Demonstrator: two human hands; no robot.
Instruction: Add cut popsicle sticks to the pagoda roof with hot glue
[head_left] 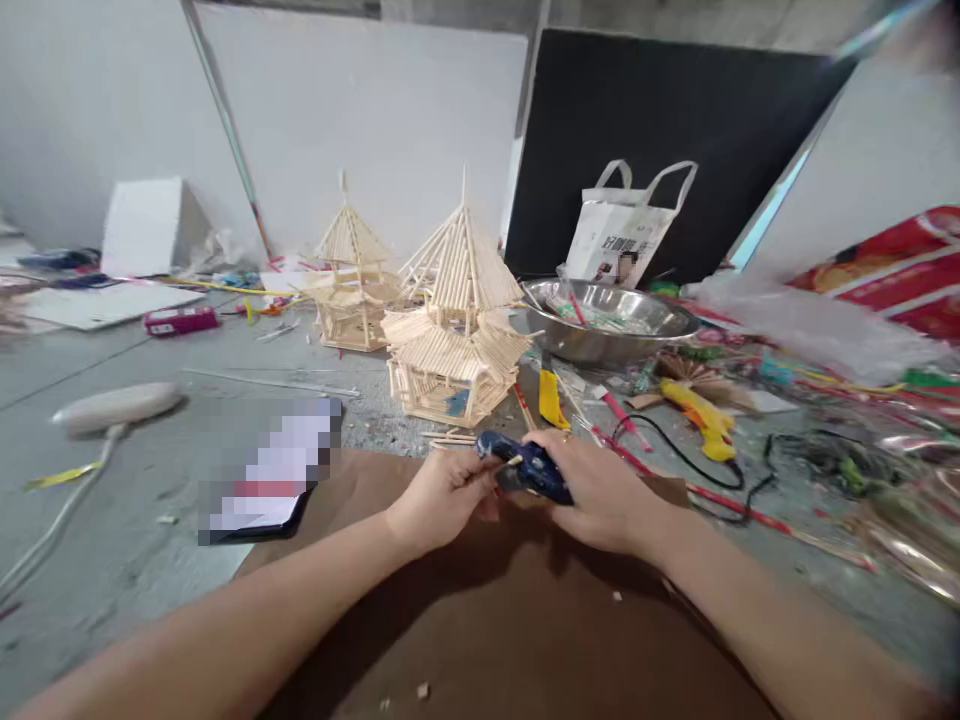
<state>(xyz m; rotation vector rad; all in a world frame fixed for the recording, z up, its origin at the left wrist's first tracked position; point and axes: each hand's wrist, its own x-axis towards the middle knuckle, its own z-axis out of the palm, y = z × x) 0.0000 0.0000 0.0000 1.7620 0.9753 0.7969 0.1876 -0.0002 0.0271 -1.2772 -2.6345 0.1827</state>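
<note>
My left hand (439, 500) is closed in a pinch around a thin wooden stick (512, 462), whose pale end crosses a dark blue hand tool (540, 475). My right hand (611, 495) is wrapped round that tool, which looks like a cutter, though its jaws are mostly hidden. Both hands meet above a brown sheet (525, 620). Just beyond them stands a pagoda model (461, 340) built of pale sticks, with a few loose sticks (450, 437) lying at its near side. A second stick pagoda (352, 280) stands behind it to the left.
On the left lie a phone (277, 470) and a white power strip (116, 405) with its cord. To the right are a yellow-handled knife (553, 400), a yellow glue gun (701, 415) with a black cord, and a metal basin (615, 335). Behind the basin is a white bag (619, 235).
</note>
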